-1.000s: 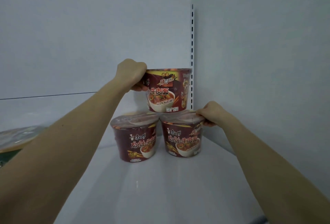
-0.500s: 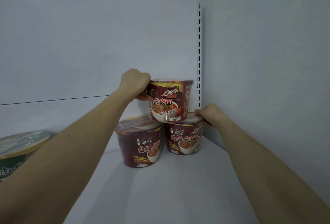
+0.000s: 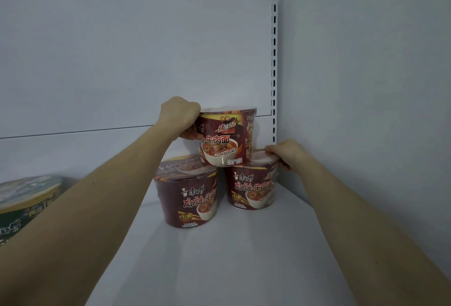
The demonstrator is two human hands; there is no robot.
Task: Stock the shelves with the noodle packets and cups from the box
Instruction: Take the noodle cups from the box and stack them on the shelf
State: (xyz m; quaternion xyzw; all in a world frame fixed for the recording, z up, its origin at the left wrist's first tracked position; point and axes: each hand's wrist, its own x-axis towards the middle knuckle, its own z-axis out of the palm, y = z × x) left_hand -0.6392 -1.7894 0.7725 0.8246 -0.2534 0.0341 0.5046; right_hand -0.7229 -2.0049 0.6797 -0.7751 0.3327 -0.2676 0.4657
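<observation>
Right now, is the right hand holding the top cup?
No: the left hand grips the top cup, while the right hand pinches the rim of the lower right cup.

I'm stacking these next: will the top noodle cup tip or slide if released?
Probably tippy: the top cup rests its narrow base across the left lower cup and right lower cup. Its glossy wrap looks slippery. Likely light: the left hand holds it by one side.
</observation>
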